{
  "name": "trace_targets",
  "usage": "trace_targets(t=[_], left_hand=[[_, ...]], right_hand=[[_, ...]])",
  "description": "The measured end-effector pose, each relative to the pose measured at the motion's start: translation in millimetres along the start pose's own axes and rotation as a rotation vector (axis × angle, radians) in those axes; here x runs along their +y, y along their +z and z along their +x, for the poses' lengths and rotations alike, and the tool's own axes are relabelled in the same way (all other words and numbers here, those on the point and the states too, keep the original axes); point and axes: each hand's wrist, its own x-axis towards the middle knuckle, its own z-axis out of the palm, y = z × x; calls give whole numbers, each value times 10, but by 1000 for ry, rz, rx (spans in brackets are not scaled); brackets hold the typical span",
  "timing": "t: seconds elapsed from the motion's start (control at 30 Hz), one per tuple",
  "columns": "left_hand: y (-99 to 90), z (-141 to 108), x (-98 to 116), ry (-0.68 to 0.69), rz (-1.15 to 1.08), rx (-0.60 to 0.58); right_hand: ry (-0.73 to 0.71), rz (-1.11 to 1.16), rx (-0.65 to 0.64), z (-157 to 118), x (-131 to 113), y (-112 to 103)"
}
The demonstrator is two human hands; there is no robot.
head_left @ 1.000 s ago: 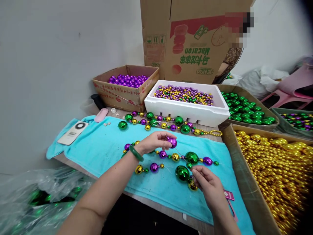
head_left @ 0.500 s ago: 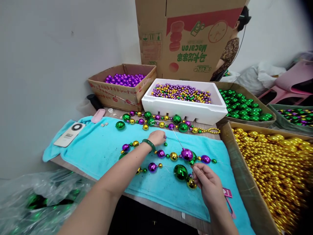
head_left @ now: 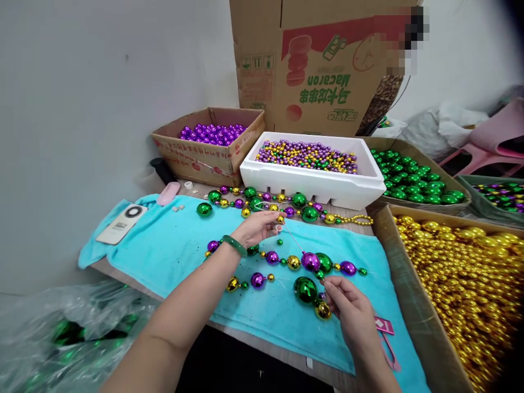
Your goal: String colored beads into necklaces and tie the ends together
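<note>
The blue towel (head_left: 172,256) filled the middle of the frame, bare toward its left edge. Your left hand (head_left: 257,228) pinched a thin needle (head_left: 292,238) at center. Your right hand (head_left: 347,305), lower right, pinched the string by the purple bead (head_left: 310,261).

I'm sitting in a small bead-stringing workshop — a makeshift packing corner against a bare grey wall. My landmark is the white foam box (head_left: 311,183) of mixed small beads at the back of the table. Left of it stands a carton of purple beads (head_left: 210,143); right of it, a carton of green balls (head_left: 413,177); nearer me on that side, a carton of gold ones (head_left: 462,273). Behind it towers a big shipping carton (head_left: 323,65) — in front, a turquoise towel (head_left: 172,254) with strung strands.
</note>
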Motion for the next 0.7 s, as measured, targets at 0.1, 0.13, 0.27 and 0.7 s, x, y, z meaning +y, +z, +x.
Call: trace_targets(t=[0.1,0.13,0.27,0.7], left_hand=[[22,-63,43,0,-45,7],[24,-76,49,5,-53,9],[23,-118,46,21,-48,-1],[28,-207,64,177,176,0]], right_hand=[[-12,-16,0,-9,-28,34],[-18,-21,2,-14,-40,41],[-29,-33,24,-32,-72,46],[-24,-71,-3,-12,-78,39]])
